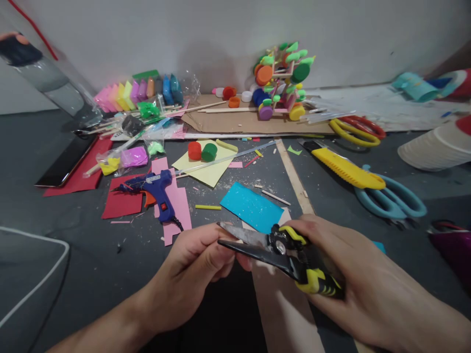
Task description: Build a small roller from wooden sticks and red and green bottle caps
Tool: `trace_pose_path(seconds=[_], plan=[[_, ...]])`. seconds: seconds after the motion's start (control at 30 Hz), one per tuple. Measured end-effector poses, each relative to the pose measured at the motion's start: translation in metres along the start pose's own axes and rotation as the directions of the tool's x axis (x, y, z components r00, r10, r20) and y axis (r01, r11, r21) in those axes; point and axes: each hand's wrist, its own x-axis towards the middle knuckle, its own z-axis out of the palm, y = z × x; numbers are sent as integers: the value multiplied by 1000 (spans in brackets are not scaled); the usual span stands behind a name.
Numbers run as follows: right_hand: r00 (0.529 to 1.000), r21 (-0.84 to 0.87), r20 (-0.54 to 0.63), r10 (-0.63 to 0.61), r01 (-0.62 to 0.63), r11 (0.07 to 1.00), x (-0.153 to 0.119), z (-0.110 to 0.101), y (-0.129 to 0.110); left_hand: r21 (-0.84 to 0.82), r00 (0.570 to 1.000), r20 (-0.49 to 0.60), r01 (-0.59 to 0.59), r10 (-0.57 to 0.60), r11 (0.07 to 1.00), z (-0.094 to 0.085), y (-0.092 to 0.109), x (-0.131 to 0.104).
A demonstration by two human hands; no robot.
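Observation:
My right hand (342,264) is wrapped round the black-and-yellow handles of a pair of shears (257,245). Their two dark blades point left and stand slightly apart. At the blade tips my left hand (198,269) is closed in a pinch. A small pale bit shows between the blades by its fingers, but the rest of it is hidden. Just beyond the blades lies a blue paper rectangle (252,207). A thin stick (275,197) and a short yellow stick (208,207) lie near it.
To the left, a blue glue gun (158,189) rests on pink paper. Red and green caps (209,152) sit on a yellow sheet. A yellow utility knife (348,169) and blue-handled scissors (390,198) lie right. A colourful model (281,83) stands behind; paper cups (434,147) are far right.

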Motion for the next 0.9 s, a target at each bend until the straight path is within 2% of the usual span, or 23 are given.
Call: trace_pose_path(seconds=[0.2,0.43,0.6,0.8,0.9], plan=[[999,3,31,21,-21,1000,-5,4,0,14,1000,1,30,-30,999,1,-1,2],[997,27,-58,54,-52,998,-2,4,0,-48,999,-17,46,-47,998,2,5,1],[1000,44,-2,23,-23,999,3,-1,-2,-97,999,16,31,-30,995,0,0,0],[1000,-82,-10,-17,16,997,-5,3,1,-45,999,23,22,-21,999,-4,-2,0],[1000,-77,6,-4,4,997,-7,3,3,-46,999,39,21,-19,999,-3,0,1]])
